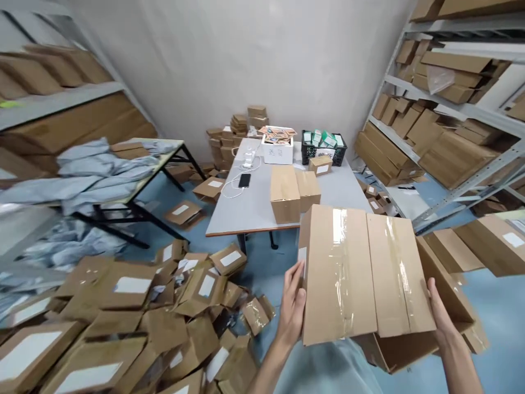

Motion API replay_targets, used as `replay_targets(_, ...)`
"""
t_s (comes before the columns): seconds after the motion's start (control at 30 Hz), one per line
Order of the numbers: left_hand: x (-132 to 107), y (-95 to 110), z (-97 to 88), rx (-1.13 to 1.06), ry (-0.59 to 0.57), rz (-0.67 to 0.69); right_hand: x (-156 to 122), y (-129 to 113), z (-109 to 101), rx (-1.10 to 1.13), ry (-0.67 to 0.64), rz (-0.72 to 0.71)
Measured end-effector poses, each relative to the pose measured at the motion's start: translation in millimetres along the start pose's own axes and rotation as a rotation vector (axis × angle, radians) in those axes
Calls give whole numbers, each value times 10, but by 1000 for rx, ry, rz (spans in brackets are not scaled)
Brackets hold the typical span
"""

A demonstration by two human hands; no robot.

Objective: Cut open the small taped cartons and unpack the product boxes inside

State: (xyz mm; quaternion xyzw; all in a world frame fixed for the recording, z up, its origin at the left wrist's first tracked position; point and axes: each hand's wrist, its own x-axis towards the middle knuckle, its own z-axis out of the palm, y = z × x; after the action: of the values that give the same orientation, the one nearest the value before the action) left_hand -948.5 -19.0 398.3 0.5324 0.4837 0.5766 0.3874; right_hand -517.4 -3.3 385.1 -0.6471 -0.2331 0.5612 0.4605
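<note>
Through the head view, I took the grey table (pixel 254 208) as my landmark. The things in hand, a wider taped carton (pixel 338 273) and a narrower taped carton (pixel 400 273), were held side by side just short of the table's near edge, toward its right end. My left hand (pixel 291 303) had its fingers and thumb against the wider carton's left side, by a white label (pixel 302 261). My right hand (pixel 442 314) pressed the narrower carton's right side, thumb showing. The grip was wide, both cartons clamped between the two hands. Beneath and behind them, to the right of the table's near edge, I saw an open carton (pixel 453 293).

On the table's near edge stood a long taped carton (pixel 285 194), with a shorter carton (pixel 309 190) touching it. Farther back on the table were a black phone (pixel 244 180), a white bin (pixel 278 154) of orange-printed packets (pixel 279 134), a black crate (pixel 338 157) of green-and-white boxes (pixel 328 139) and, before that, a small labelled carton (pixel 320 165). Left of the table's near side, a heap of labelled cartons (pixel 131 284) covered the floor; metal shelving (pixel 492 119) stood to the table's right.
</note>
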Motion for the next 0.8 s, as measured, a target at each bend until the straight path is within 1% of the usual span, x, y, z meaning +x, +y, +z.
replay_targets(0.07, 310, -3, -22, -24, -91, 29, -71, 0, 31, 67, 100, 64)
replay_targets(0.1, 462, -15, -13, -32, -129, 38, -94, 1, 47, 90, 143, 67)
replay_targets(0.2, 904, -106, 102, -56, -212, 50, -67, -29, 79, 102, 241, -7)
replay_targets(0.27, 1198, -207, 242, -69, -253, 56, 54, -103, 88, 92, 324, -40)
replay_targets(0.37, 1687, -392, 498, -71, -307, 61, 409, -312, 133, 113, 423, -7)
replay_targets(0.47, 2290, -585, 747, -37, -325, 18, 953, -638, 281, 120, 462, 71)
replay_targets(0.57, 2988, -775, 935, 21, -320, -73, 1640, -1075, 524, 84, 400, 94)
replay_targets(0.7, 3919, -1080, 1088, 74, -307, -195, 2724, -1713, 878, 2, 327, 146)
replay_targets(0.8, 4549, -1375, 1181, 152, -278, -291, 3601, -2080, 1152, -60, 221, 176)
